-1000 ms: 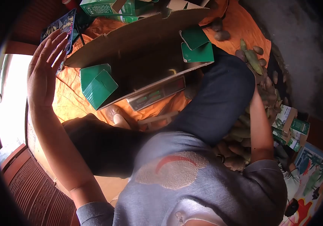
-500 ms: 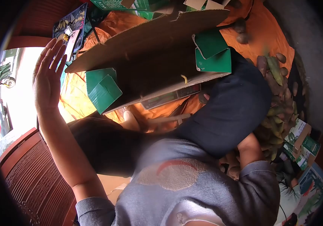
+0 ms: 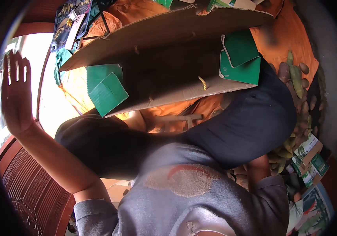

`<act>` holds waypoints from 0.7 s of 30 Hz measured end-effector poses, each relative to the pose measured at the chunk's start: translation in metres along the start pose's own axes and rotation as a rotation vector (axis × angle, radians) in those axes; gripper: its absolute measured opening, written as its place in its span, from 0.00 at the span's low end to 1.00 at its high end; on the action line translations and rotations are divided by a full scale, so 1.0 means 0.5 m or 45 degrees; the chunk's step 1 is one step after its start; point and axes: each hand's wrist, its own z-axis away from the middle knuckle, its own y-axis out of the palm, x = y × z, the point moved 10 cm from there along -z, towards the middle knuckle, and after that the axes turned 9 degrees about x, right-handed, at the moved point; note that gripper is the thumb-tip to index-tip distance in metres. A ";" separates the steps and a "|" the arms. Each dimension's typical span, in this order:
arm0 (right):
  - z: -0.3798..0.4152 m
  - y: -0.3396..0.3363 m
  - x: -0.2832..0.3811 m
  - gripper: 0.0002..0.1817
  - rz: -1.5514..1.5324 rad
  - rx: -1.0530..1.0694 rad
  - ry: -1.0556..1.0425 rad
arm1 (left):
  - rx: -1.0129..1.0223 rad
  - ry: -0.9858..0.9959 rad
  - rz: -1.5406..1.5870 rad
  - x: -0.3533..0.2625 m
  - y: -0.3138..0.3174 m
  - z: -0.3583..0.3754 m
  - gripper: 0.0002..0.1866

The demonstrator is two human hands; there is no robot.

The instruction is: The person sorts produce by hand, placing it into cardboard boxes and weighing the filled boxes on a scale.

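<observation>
My left hand (image 3: 17,94) is raised at the far left, palm out, with its fingers stretched and apart. It holds nothing and is clear of the box. In front of my legs is an open cardboard box (image 3: 164,55) with green end flaps (image 3: 108,94) and a yellow rope loop (image 3: 202,83). Its near edge lies over my bent knees. My right forearm (image 3: 258,171) goes down behind my right thigh, which hides the hand. The nearest things to it are long brown and green tubers or roots (image 3: 284,153), heaped beside my leg.
Orange sheeting (image 3: 298,39) covers the floor beyond the box. Other green and white cartons (image 3: 312,161) lie at right. A dark patterned tray (image 3: 71,23) with a pink phone (image 3: 75,31) stands at upper left. Carved reddish wooden furniture (image 3: 39,181) is at my left.
My left hand has swung outward to the left and its fingers have spread. The box appears farther right in view, and a dark flat object under its near edge is now hidden.
</observation>
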 end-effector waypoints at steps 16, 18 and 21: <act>-0.009 -0.057 -0.012 0.32 0.029 -0.068 -0.030 | 0.242 -0.216 0.772 0.097 -0.154 -0.039 0.21; -0.012 -0.066 -0.006 0.32 0.041 -0.072 -0.046 | 0.252 -0.233 0.790 0.102 -0.155 -0.037 0.20; -0.013 -0.087 0.022 0.33 0.077 -0.084 -0.090 | 0.216 -0.222 0.743 0.110 -0.158 -0.039 0.20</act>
